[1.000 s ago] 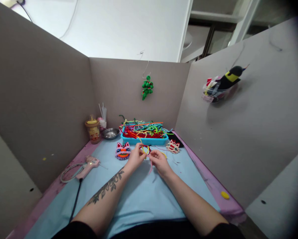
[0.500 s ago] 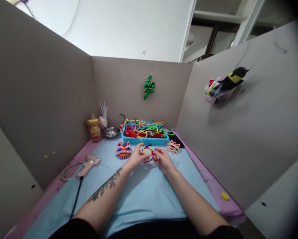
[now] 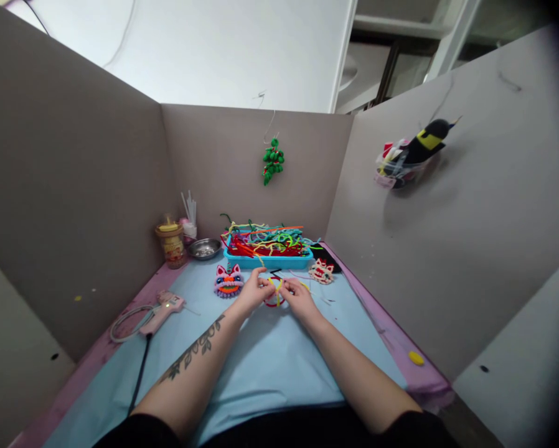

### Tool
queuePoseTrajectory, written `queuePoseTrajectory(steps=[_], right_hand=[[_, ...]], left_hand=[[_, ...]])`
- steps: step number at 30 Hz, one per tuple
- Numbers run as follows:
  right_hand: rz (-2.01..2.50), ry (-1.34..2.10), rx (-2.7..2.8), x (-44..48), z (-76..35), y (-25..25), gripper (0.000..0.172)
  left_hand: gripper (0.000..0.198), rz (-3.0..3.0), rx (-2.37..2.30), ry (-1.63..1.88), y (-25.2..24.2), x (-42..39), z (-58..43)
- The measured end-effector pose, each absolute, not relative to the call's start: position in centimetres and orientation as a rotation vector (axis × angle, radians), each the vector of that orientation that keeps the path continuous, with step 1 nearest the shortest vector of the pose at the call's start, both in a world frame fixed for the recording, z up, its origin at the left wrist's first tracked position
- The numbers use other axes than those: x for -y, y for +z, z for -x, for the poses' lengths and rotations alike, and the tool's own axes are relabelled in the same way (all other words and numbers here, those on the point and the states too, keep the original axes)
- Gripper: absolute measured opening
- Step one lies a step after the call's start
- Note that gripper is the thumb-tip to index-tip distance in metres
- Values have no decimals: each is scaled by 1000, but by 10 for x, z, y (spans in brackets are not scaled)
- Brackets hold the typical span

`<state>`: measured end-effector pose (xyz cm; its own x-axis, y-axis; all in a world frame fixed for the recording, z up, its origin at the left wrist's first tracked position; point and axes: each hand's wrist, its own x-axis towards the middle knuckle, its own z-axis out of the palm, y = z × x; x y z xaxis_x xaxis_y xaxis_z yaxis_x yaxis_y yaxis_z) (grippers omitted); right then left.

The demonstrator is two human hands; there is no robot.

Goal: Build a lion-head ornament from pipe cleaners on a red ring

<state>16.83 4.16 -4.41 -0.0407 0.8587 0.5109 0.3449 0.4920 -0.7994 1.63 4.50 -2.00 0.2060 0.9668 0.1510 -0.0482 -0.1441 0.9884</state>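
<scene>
A small ring of red and yellow fuzzy strips (image 3: 274,303) is held up over the blue table cover. My left hand (image 3: 255,290) pinches its left side, with a yellow strip end standing up above the fingers. At its right side my right hand (image 3: 297,294) pinches a yellow strip against the ring; the fingertips of both hands nearly meet. A purple and orange cat-like face (image 3: 228,281) lies just left of my left hand. To the right of my right hand lies a cream and red face (image 3: 321,271).
Behind the hands stands a blue tray (image 3: 269,261) heaped with coloured strips. A metal bowl (image 3: 205,249) and a lidded cup (image 3: 172,245) are at the back left. A pink glue gun (image 3: 162,314) with a cable lies left. A yellow piece (image 3: 416,358) is at the right edge.
The camera view has shifted slightly. My right hand has come closer to my left, and its fingers have moved from the pinkish loop at the right onto the yellow strip.
</scene>
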Motion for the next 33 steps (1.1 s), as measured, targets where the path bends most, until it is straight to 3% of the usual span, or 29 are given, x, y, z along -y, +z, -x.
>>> queuePoseTrajectory(steps=[5,11,17,33], right_hand=[[1132,548,1588,-43,-167,-45,26],[1111,570,1561,-45,-167,-50,24],[1097,324,1534,-34,-163,-44,11],[1181,124,1701,-28,-164,-40,10]], left_hand=[[70,-1485,-894,1123,-19,-43,-17],[65,-1605,-974,1142,-21,-41,-19],[68,-1435,-976,1228,-17,-42,-17],[65,-1042,-921,1210,-14,-38,-22]])
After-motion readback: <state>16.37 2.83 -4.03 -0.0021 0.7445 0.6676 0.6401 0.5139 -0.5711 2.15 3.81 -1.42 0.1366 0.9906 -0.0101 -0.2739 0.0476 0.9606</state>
